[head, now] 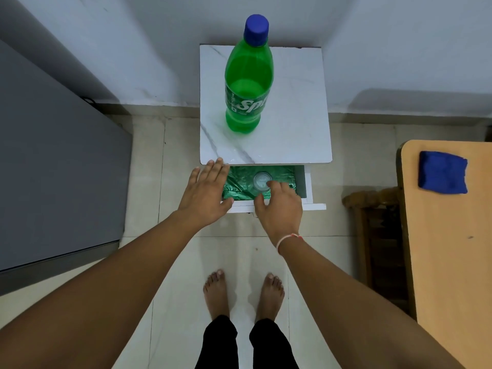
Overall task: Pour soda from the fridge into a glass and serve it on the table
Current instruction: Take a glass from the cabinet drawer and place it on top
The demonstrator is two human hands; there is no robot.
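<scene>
With the soda bottle (249, 75) standing capped on the cabinet top (292, 102), the right hand (279, 206) reaches, fingers spread, toward the glass (262, 181) in the open drawer (306, 187), left hand (206, 193) spread flat; pouring and serving remain.

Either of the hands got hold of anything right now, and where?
Nothing is held. The left hand is spread open at the drawer's left edge; the right hand reaches for the clear glass inside, fingers at its rim, not closed.
</scene>
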